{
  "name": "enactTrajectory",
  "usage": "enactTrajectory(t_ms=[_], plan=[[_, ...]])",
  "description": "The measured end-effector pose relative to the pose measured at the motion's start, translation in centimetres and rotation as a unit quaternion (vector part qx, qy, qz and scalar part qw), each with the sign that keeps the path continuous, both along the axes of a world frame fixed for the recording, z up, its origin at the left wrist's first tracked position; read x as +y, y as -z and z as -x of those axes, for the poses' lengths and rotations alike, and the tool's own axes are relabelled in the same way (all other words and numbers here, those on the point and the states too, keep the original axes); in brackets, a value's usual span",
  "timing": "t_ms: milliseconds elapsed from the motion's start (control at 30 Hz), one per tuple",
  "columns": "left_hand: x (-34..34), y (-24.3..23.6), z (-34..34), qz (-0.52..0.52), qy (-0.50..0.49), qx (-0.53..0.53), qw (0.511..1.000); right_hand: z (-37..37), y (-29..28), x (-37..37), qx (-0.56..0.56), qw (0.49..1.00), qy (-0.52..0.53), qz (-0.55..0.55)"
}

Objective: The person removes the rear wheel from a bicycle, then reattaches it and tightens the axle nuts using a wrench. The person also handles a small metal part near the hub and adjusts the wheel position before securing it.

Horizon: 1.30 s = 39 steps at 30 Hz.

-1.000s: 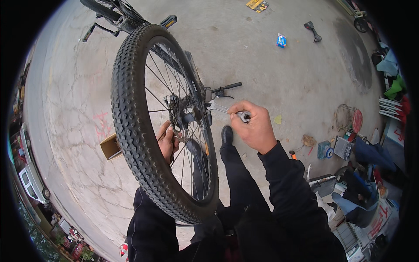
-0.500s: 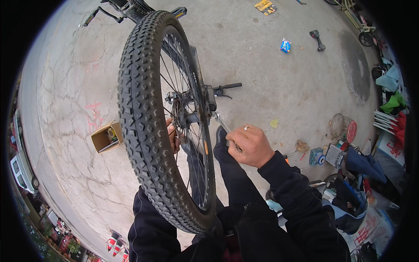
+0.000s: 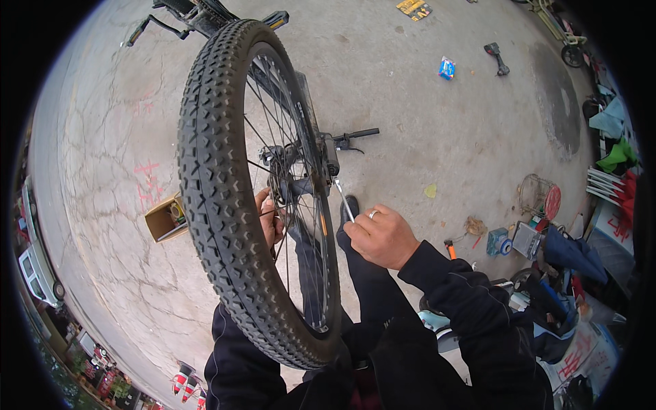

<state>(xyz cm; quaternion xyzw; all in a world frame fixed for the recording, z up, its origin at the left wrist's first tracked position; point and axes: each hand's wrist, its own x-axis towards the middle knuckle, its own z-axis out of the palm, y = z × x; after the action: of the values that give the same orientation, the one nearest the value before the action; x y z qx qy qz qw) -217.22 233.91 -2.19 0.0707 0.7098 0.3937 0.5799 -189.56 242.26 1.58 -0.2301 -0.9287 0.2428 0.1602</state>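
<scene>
Evidently, the wrench lines up with the wheel's right side

The wrench (image 3: 346,201) lies in the right hand (image 3: 383,236), its fingers clenched round the lower end of the shank. From that grip the tool's long axis runs up and slightly left, so its head sits just below the dark fitting (image 3: 331,167) on the right side of the bicycle wheel (image 3: 219,184). That short gap between head and fitting is, I judge, the relation that counts most; whether the two touch, I cannot tell. The right hand is plainly the nearer one.

Across the wheel, the left hand (image 3: 268,217) is partly hidden by the tyre and spokes, near the left end of the hub (image 3: 295,186). Its fingers curl upward there, but I cannot tell whether they grasp anything. An open cardboard box (image 3: 156,224) stands on the floor, left of the wheel; a dark shoe (image 3: 347,208) shows beyond the wrench.
</scene>
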Motion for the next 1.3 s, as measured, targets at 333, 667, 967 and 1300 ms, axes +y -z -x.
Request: enactTrajectory(t_ms=[333,667,967,1300], plan=[[-1.1,1.3,0.2,-0.034,0.034,0.033,0.998,0.9,-1.0,1.2,0.049,0.986,0.084,0.133],[-0.4,0.5,0.0,-0.003,-0.003,0.013,1.0,0.8,-1.6,5.6,0.045,0.951,0.127,0.279],[0.0,-0.3,-0.2,-0.024,0.0,0.013,1.0,0.0,-0.9,2.7,0.117,0.95,0.176,0.229],[0.1,0.1,0.0,-0.021,0.005,0.013,1.0,-0.2,1.4,0.9,0.103,0.983,0.109,0.102]])
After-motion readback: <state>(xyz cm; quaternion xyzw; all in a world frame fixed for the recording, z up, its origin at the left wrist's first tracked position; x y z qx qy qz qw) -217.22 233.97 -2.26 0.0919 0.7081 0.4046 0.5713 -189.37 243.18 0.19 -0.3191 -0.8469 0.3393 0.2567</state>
